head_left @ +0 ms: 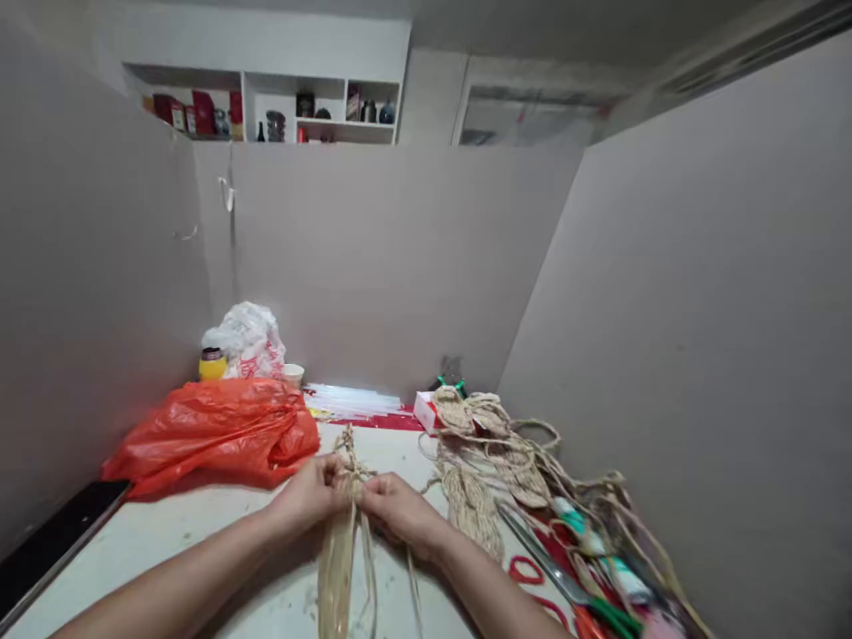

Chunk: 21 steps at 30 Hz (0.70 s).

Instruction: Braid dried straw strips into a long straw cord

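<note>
Both of my hands meet over the middle of the white table around a piece of braided straw (pixel 348 448). My left hand (pixel 320 490) pinches it from the left side. From the right, my right hand (pixel 398 506) has its fingers closed on the same piece. Below the hands a wide flat straw strip (pixel 336 572) and several thinner strands hang toward me. The knotted upper end points away from me. My fingertips partly hide the weave between them.
A red plastic bag (pixel 219 435) lies at left, near a dark phone-like slab (pixel 57 550). Woven straw pieces (pixel 469 501), scissors (pixel 546 559) and loose cords crowd the right. White sticks (pixel 356 401) and a white bag (pixel 246 337) lie at the back. Grey partitions enclose the table.
</note>
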Each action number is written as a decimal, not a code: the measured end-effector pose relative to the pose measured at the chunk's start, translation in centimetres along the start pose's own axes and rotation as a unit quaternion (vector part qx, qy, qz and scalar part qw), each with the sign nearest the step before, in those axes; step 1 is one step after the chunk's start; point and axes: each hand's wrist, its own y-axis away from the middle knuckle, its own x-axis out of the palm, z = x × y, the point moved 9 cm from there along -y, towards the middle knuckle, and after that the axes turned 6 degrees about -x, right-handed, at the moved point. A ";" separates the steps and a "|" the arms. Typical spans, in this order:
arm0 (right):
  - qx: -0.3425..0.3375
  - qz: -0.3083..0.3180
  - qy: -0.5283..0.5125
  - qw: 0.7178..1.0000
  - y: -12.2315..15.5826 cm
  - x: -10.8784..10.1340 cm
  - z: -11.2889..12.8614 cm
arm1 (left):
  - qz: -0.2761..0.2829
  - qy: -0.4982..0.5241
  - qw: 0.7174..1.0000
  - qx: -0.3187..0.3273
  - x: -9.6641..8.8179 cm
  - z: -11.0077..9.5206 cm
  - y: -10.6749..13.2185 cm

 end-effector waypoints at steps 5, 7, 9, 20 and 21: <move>0.014 0.007 -0.037 0.999 0.0 0.3 -0.1 | 0.002 0.075 0.993 -0.086 -0.1 0.2 0.6; 0.018 0.011 -0.049 0.999 0.0 0.4 -0.1 | 0.006 0.077 0.992 -0.097 -0.1 0.5 0.6; 0.018 0.015 -0.058 0.998 0.1 0.5 0.0 | 0.008 0.060 0.993 -0.100 -0.2 0.9 0.6; 0.027 0.007 -0.048 0.998 0.5 0.8 0.8 | 0.011 -0.046 0.995 -0.083 -0.1 0.7 0.8; 0.028 0.005 -0.044 0.999 0.5 0.7 0.7 | 0.008 -0.054 0.995 -0.086 -0.2 0.8 0.9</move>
